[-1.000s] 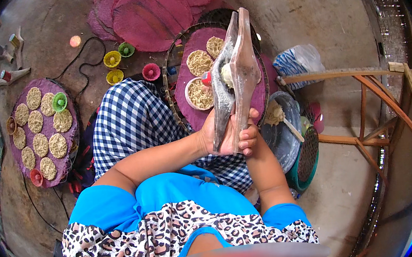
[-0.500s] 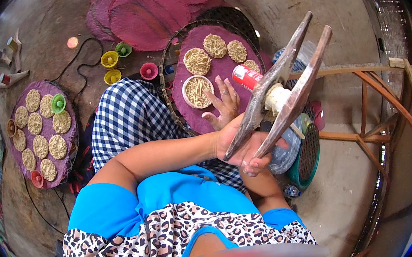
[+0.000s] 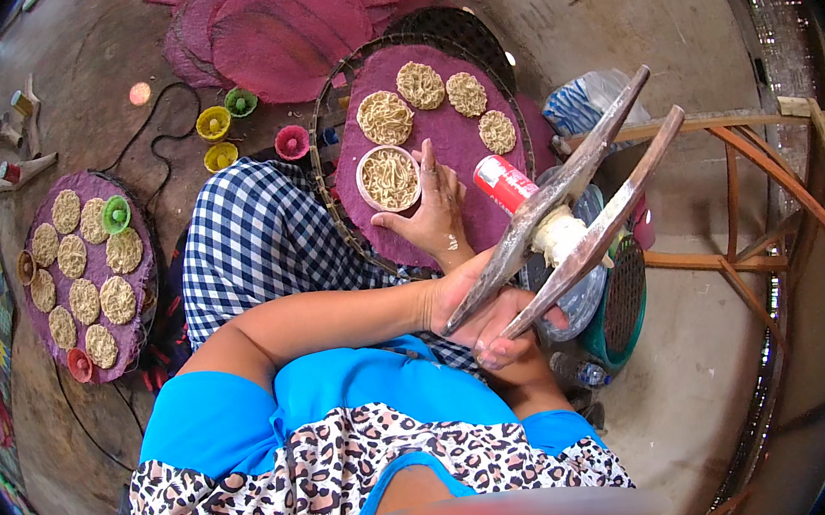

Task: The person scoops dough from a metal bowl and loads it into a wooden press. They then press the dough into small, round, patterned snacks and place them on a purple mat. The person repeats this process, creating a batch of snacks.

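Observation:
Crossing in front of my body, my left hand (image 3: 490,322) grips the lower ends of a hand-held wooden press (image 3: 547,198) with two long bars. A red can-like cylinder (image 3: 505,184) sits at its far side, and pale dough (image 3: 558,234) shows between the bars. My right hand (image 3: 436,217) reaches out beyond it, thumb and fingers around the near and right edge of a white ring mould (image 3: 361,184). Noodle strands (image 3: 390,177) fill the ring, which lies on a purple cloth (image 3: 463,207). Several round noodle cakes (image 3: 421,86) lie above and right of it.
At left, a second round tray with purple cloth (image 3: 114,339) bears several noodle cakes and small coloured moulds (image 3: 115,214). Yellow, green and pink moulds (image 3: 214,123) stand on the floor beside a black cord (image 3: 160,148). Purple cloths (image 3: 295,44) lie beyond. A wooden frame (image 3: 710,126) stands at right.
My right hand has shifted from spread fingers beside the noodles to thumb and fingers against the ring mould. The press in my left hand has tilted slightly and moved right and down.

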### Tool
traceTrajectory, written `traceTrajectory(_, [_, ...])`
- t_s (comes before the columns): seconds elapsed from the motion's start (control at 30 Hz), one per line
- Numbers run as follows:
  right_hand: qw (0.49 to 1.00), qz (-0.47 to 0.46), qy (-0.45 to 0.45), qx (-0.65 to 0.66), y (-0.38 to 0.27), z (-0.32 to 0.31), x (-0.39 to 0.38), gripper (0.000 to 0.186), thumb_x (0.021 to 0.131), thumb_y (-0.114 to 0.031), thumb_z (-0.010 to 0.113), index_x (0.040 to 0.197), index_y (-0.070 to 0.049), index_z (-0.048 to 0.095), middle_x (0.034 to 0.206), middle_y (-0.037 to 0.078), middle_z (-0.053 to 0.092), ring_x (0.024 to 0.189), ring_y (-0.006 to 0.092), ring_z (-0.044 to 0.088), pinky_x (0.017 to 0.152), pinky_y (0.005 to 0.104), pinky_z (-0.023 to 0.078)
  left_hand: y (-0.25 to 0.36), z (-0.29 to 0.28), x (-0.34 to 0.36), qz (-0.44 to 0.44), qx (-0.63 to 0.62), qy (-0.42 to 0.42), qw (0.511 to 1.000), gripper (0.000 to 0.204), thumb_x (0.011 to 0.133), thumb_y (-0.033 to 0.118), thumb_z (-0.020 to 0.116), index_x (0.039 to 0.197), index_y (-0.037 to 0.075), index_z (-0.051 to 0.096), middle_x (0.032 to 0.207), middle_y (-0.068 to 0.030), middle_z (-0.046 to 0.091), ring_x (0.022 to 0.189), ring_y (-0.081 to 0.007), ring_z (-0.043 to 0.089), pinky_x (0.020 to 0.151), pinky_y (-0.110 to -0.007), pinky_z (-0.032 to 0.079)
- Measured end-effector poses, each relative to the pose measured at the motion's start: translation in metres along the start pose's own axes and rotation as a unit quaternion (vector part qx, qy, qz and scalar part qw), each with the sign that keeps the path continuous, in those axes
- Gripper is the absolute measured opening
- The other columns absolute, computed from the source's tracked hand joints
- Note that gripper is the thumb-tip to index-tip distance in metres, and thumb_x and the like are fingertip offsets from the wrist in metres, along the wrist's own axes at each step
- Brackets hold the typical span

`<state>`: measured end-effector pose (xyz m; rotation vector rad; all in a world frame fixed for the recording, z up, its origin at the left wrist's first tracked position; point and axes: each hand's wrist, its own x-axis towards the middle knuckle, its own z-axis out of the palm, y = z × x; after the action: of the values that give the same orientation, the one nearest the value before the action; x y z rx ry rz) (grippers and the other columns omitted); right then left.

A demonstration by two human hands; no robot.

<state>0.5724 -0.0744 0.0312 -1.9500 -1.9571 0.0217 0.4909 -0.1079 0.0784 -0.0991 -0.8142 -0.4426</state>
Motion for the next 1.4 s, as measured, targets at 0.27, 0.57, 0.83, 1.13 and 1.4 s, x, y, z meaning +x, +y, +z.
traceTrajectory(0.27, [0.992,0.002,0.06,0.109,0.005,0.004,0.001,0.119,0.051,-0.041,0.08,0.137,-0.003,0.007,0.12,0.009,0.049,0.107,0.0293,0.043,0.093,0.0449,0.027,-0.007,-0.007,-0.002,-0.024,0.014,0.014,1.0,0.097,0.069,0.081,0.024,0.125,0.003,0.037,0.067,-0.012,0.05,0.057,-0.0193,0.046,0.054,-0.029,0.037])
traceTrajectory(0.57, [0.998,0.001,0.05,0.044,0.015,0.008,-0.006,0.111,0.049,-0.057,0.073,0.135,-0.007,0.024,0.124,0.011,0.047,0.113,0.0293,0.041,0.093,0.0444,0.027,-0.007,-0.009,-0.002,-0.03,0.005,0.01,0.999,0.09,0.073,0.077,0.023,0.123,0.004,0.04,0.067,-0.0117,0.052,0.057,-0.0198,0.048,0.054,-0.029,0.038])
traceTrajectory(0.83, [0.992,-0.081,0.09,0.022,0.02,-0.019,-0.031,0.066,0.064,-0.067,0.055,0.101,-0.013,0.062,0.126,0.012,0.045,0.115,0.0322,0.04,0.094,0.0456,0.026,-0.008,-0.009,-0.002,-0.028,0.024,0.025,0.999,0.091,0.075,0.077,0.017,0.124,0.004,0.04,0.066,-0.0133,0.052,0.054,-0.0195,0.047,0.053,-0.029,0.038])
traceTrajectory(1.13, [0.995,-0.057,0.087,0.003,0.013,-0.003,-0.027,0.059,0.07,-0.066,0.051,0.099,-0.016,0.065,0.127,0.01,0.044,0.115,0.0311,0.04,0.092,0.0451,0.027,-0.01,-0.01,-0.006,-0.042,0.009,0.052,0.998,0.092,0.073,0.078,0.017,0.124,0.004,0.041,0.065,-0.0133,0.051,0.055,-0.0197,0.046,0.052,-0.029,0.038])
traceTrajectory(1.4, [0.993,-0.065,0.086,0.038,0.005,-0.01,-0.022,0.058,0.069,-0.063,0.055,0.099,-0.014,0.064,0.125,0.009,0.046,0.113,0.0304,0.04,0.094,0.044,0.027,-0.01,-0.006,-0.005,-0.038,0.038,0.068,0.996,0.093,0.073,0.079,0.018,0.123,0.003,0.042,0.066,-0.0139,0.051,0.055,-0.0204,0.046,0.053,-0.03,0.039])
